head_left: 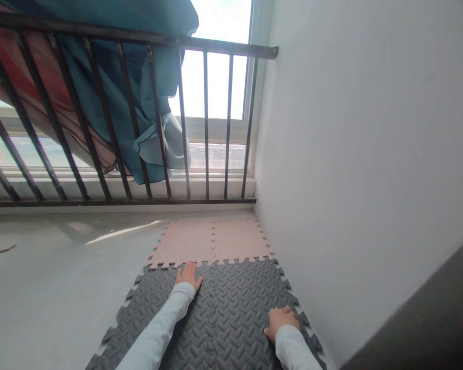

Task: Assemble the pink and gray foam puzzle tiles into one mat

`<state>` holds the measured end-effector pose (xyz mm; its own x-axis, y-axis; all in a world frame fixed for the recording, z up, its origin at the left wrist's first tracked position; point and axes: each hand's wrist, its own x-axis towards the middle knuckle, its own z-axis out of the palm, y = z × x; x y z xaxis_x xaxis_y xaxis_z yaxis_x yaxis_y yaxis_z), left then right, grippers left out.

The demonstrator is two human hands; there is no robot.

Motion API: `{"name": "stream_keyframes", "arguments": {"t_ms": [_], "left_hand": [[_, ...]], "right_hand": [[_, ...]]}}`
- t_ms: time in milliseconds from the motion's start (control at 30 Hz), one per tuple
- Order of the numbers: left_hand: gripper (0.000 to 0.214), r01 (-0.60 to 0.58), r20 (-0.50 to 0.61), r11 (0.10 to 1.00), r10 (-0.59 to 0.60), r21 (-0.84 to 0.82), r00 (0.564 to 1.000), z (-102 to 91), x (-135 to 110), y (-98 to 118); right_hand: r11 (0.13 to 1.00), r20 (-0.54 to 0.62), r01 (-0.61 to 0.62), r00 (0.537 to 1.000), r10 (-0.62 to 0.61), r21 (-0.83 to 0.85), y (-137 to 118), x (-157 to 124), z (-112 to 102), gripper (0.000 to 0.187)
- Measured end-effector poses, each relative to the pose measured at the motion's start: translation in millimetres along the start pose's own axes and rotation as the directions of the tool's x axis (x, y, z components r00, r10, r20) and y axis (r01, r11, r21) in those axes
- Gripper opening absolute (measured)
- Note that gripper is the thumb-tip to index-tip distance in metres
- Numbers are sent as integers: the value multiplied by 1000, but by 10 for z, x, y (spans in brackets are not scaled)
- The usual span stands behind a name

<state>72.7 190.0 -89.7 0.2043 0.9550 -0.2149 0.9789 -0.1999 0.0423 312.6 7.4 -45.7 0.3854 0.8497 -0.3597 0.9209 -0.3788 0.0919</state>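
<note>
Below, both hands press flat on dark grey foam mats (231, 318): the left hand (188, 276) spread wide, fingertips at the seam with the pink foam mats (212, 241) just beyond; the right hand (281, 319) lies palm-down, near a white wall (362, 154). Black railing (139, 118) and blue cloth (139, 77) stand ahead.

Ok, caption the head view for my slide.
Both hands, left hand and right hand, press flat on grey foam mats beside pink mats.
</note>
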Motion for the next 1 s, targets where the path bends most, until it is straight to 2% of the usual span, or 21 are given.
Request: {"name": "stream_keyframes", "arguments": {"t_ms": [100, 200, 333, 400, 533, 733, 833, 933, 1000], "left_hand": [[65, 17, 1, 1000, -17, 9, 1000, -54, 4, 42], [61, 16, -2, 1000, -16, 4, 1000, -141, 32, 25], [66, 184, -42, 983, -183, 17, 982, -170, 90, -203], [70, 243, -19, 970, -243, 23, 970, -128, 117, -365], [67, 196, 52, 981, -195, -13, 980, 3, 140, -609], [64, 121, 29, 993, -121, -5, 992, 56, 104, -706], [58, 132, -25, 991, -132, 2, 991, 13, 96, -777], [57, 276, -125, 958, -283, -72, 951, 10, 112, -908], [57, 313, -151, 945, -325, -94, 934, 30, 134, -998]], "right_hand": [[993, 29, -104, 994, 105, -48, -55, -131, -157, 52], [992, 40, -114, 993, 115, -48, -80, -199, -235, 50], [994, 38, -106, 994, 107, -19, -69, -180, -214, 49], [995, 46, -96, 994, 97, -14, -65, -161, -198, 48], [996, 70, -89, 993, 90, -21, -72, -168, -216, 48], [995, 82, -99, 992, 101, -27, -79, -176, -231, 49], [994, 77, -102, 992, 104, -25, -73, -149, -194, 49], [994, 63, -105, 992, 107, -20, -66, -128, -159, 50], [994, 54, -105, 993, 106, -19, -64, -119, -149, 51]]}}
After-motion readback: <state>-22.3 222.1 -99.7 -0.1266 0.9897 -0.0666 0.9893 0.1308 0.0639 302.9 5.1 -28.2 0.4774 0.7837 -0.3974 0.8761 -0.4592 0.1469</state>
